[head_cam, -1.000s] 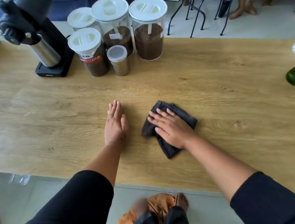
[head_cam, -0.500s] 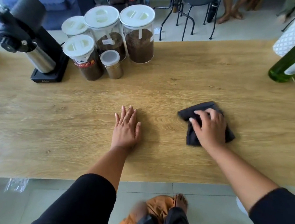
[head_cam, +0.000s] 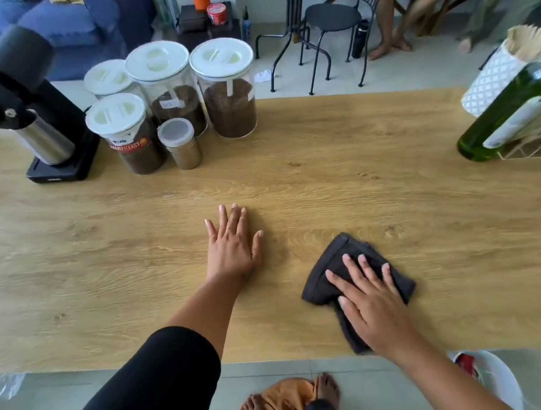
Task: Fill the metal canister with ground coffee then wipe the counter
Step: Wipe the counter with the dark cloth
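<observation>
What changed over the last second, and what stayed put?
The right hand, flat on the black cloth, swept it rightward away from the left hand, then back toward the near edge of the counter. Nothing was gripped or released. The left hand stayed flat; the metal canister and jars did not move.

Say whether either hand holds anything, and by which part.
Nothing gripped: right hand presses flat on the black cloth, at its middle; left hand lies flat on the counter.
</observation>
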Tool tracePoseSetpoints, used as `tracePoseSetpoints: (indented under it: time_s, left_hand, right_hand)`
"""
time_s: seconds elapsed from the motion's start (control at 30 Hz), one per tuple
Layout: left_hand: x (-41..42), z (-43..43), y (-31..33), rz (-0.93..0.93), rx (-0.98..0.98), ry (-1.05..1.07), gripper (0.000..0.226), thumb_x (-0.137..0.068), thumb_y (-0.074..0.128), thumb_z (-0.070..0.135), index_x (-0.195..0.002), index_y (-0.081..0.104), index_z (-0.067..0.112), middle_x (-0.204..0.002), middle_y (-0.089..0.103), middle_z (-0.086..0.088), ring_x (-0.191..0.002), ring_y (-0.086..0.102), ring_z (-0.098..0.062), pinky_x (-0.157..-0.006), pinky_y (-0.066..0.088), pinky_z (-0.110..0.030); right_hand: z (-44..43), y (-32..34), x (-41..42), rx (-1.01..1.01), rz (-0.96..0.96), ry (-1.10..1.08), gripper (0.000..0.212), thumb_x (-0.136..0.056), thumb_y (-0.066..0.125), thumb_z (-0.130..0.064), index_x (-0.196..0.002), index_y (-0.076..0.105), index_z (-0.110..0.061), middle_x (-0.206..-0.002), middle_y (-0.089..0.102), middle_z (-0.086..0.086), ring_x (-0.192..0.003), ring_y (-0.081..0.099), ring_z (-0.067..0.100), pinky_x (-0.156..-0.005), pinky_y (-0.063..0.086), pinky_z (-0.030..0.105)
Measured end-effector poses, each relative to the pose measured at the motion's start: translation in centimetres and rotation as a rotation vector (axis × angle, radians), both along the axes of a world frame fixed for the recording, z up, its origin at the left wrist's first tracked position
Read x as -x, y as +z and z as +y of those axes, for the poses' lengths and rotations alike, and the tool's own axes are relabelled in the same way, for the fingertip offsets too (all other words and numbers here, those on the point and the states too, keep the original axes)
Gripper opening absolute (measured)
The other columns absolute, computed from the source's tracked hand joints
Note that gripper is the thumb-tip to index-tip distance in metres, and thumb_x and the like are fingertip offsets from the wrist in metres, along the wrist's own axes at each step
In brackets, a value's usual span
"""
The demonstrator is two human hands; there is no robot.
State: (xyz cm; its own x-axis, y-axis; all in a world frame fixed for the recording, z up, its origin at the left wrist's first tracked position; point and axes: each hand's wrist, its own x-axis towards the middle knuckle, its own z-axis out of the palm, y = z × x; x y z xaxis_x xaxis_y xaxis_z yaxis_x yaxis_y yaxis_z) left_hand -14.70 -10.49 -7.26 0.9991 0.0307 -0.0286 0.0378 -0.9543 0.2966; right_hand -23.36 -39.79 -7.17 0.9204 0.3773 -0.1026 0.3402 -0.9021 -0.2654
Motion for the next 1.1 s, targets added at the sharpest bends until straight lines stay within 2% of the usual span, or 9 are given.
tracePoseSetpoints:
  time_s: [0.2,0.27,0.4,0.53,0.63,0.73,0.83,0.97,1.1]
  left_hand:
    - [-3.8,-0.4,0.9,-0.003,-0.052,0.032,0.079,-0.097,0.012,0.058,-0.157,0.015,0.007,-0.166,0.009,-0.009,-0.152,-0.009,-0.026,-0.121,-0.012,-0.048]
    - [-4.8,0.0,1.1,-0.016,-0.038,0.032,0.079,-0.097,0.012,0.058,-0.156,0.018,0.007,-0.166,0.011,-0.008,-0.152,-0.008,-0.025,-0.120,-0.012,-0.047]
    - [-6.1,1.2,1.2,-0.089,0.035,0.061,0.074,-0.100,0.014,0.055,-0.154,0.028,0.007,-0.164,0.019,-0.008,-0.153,-0.002,-0.025,-0.121,-0.010,-0.045]
    - [-7.1,2.2,1.3,-0.166,0.143,0.140,0.069,-0.100,0.020,0.050,-0.151,0.035,0.005,-0.161,0.026,-0.011,-0.152,0.005,-0.028,-0.121,-0.004,-0.041]
    - [-7.6,2.9,0.9,-0.138,0.166,0.203,0.066,-0.100,0.023,0.045,-0.151,0.034,0.005,-0.161,0.026,-0.012,-0.152,0.007,-0.028,-0.123,0.001,-0.043]
    - [-8.2,3.0,0.1,-0.026,0.047,0.222,0.070,-0.100,0.025,0.050,-0.157,0.019,0.010,-0.165,0.011,-0.008,-0.153,-0.002,-0.024,-0.124,-0.001,-0.042]
    - [-8.4,2.9,-0.4,-0.018,-0.011,0.218,0.075,-0.097,0.022,0.056,-0.158,0.012,0.014,-0.166,0.005,-0.004,-0.153,-0.005,-0.020,-0.124,-0.003,-0.040]
    - [-8.5,3.0,-0.5,-0.031,-0.005,0.228,0.074,-0.097,0.022,0.056,-0.158,0.014,0.014,-0.166,0.006,-0.004,-0.153,-0.005,-0.019,-0.124,-0.002,-0.039]
    - [-8.6,2.8,-0.5,-0.044,0.016,0.230,0.071,-0.096,0.023,0.050,-0.157,0.018,0.013,-0.166,0.010,-0.005,-0.153,-0.002,-0.020,-0.124,-0.003,-0.038]
  right_hand:
    - [-3.5,0.4,-12.5,0.078,0.019,-0.502,0.053,-0.104,0.025,-0.038,-0.155,0.021,-0.025,-0.164,0.017,0.003,-0.151,0.010,0.025,-0.118,0.005,0.057]
    - [-2.5,0.7,-17.9,0.102,0.075,-0.569,0.054,-0.104,0.025,-0.039,-0.156,0.016,-0.026,-0.165,0.011,0.002,-0.151,0.006,0.027,-0.118,0.003,0.060]
    - [3.8,1.3,-25.2,0.146,0.145,-0.346,0.054,-0.105,0.024,-0.041,-0.156,0.011,-0.030,-0.166,0.004,0.001,-0.151,0.001,0.028,-0.116,0.001,0.061]
    - [11.0,1.0,-23.5,0.091,0.086,0.023,0.051,-0.104,0.026,-0.041,-0.154,0.019,-0.037,-0.165,0.011,-0.005,-0.152,0.004,0.022,-0.118,0.000,0.054]
    - [10.3,0.5,-18.2,0.029,0.059,0.263,0.049,-0.102,0.025,-0.044,-0.151,0.027,-0.041,-0.163,0.017,-0.010,-0.151,0.008,0.015,-0.120,-0.001,0.045]
    - [4.9,0.4,-16.3,-0.007,0.055,0.374,0.049,-0.101,0.026,-0.046,-0.150,0.027,-0.045,-0.160,0.015,-0.016,-0.149,0.010,0.009,-0.120,0.002,0.039]
    - [0.4,0.6,-19.8,0.028,-0.001,0.164,0.050,-0.100,0.028,-0.045,-0.149,0.034,-0.039,-0.160,0.023,-0.005,-0.148,0.023,0.023,-0.118,0.011,0.049]
    - [-0.3,0.9,-29.4,0.111,0.028,-0.325,0.052,-0.103,0.026,-0.044,-0.154,0.023,-0.036,-0.165,0.011,0.001,-0.151,0.008,0.025,-0.120,0.004,0.053]
    - [5.9,1.1,-34.9,0.128,0.097,-0.308,0.053,-0.104,0.022,-0.045,-0.155,0.015,-0.037,-0.166,0.003,-0.001,-0.152,0.001,0.026,-0.119,-0.002,0.056]
